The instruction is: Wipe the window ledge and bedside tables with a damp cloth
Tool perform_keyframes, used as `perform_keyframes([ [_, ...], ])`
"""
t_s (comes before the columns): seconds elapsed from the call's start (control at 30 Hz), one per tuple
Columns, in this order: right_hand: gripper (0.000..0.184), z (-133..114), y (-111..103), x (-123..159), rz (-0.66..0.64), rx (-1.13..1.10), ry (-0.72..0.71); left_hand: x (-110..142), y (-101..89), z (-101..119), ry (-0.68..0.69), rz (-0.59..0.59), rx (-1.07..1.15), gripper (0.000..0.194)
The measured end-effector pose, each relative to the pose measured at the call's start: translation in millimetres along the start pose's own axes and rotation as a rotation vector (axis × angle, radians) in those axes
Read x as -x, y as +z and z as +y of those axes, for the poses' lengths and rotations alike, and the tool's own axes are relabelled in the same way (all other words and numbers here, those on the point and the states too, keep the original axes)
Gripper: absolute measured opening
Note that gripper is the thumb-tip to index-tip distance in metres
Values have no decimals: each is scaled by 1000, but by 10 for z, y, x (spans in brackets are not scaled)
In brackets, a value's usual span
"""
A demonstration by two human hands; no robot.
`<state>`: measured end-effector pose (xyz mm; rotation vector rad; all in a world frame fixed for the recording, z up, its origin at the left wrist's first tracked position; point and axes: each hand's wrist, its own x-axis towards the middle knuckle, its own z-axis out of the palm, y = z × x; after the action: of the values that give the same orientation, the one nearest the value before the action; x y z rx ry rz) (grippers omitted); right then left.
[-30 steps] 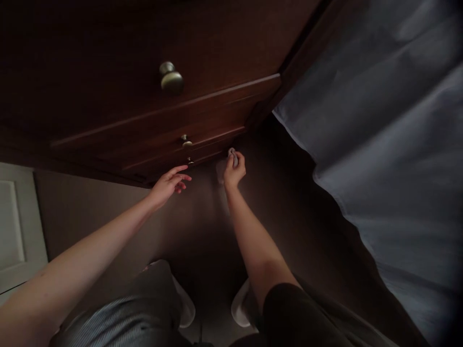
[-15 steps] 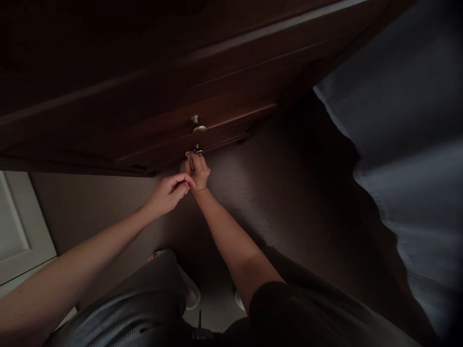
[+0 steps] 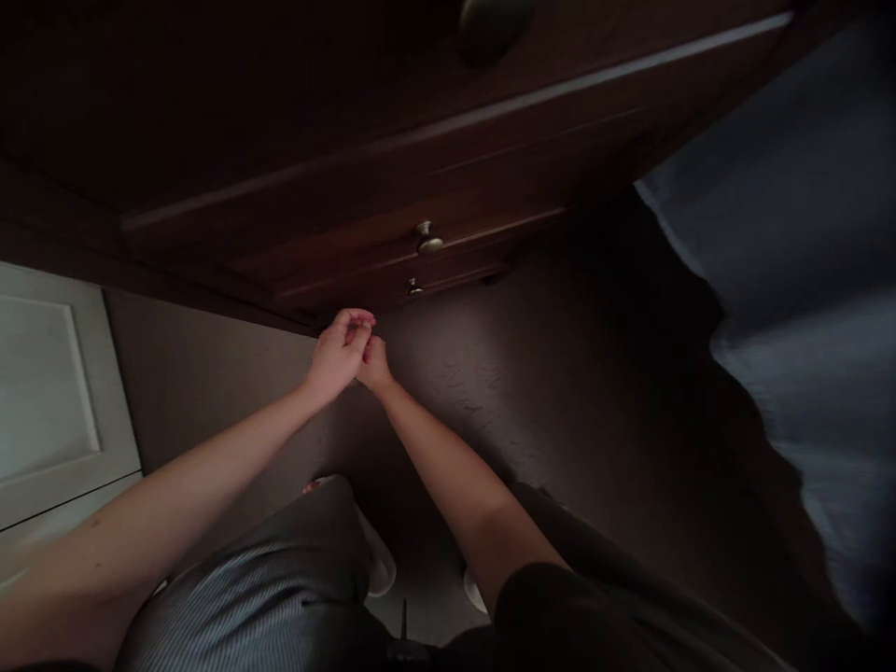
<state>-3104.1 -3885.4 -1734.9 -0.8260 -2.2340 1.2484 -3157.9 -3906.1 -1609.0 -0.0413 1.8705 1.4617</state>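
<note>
My left hand is held in front of the dresser's lower left part, its fingers curled in toward the thumb. Right beside it, partly covered by it, my right hand is closed. The two hands touch or overlap, and whatever may be between their fingers is hidden. Closest to them is the small bottom drawer knob, a short way up and to the right, with no hand on it. Above that, a larger brass-coloured knob sticks out from the dark wooden dresser.
A third knob shows at the top edge. Grey-blue fabric hangs on the right. At left stands a white panelled door or cabinet front. The dark floor lies below, with my knees and feet near the bottom.
My right hand has come away from the bottom knob, down and to the left. My left hand has risen beside it and now partly covers it. The view has shifted left and up.
</note>
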Motion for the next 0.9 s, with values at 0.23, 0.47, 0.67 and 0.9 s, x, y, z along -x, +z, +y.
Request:
perform_keyframes([
  [0.23, 19, 533, -1557, -233, 368, -1058, 727, -316, 537, 247, -204, -129, 162, 18],
  [0.47, 23, 347, -2574, -623, 450, -914, 346, -341, 679, 131, -115, -54, 160, 10],
  [0.67, 24, 174, -2883, -708, 489, -748, 307, -317, 711, 80, -68, -72, 243, 12],
  [0.9, 22, 185, -3008, -765, 570, -614, 320, -368, 807, 74, -36, -18, 264, 22],
])
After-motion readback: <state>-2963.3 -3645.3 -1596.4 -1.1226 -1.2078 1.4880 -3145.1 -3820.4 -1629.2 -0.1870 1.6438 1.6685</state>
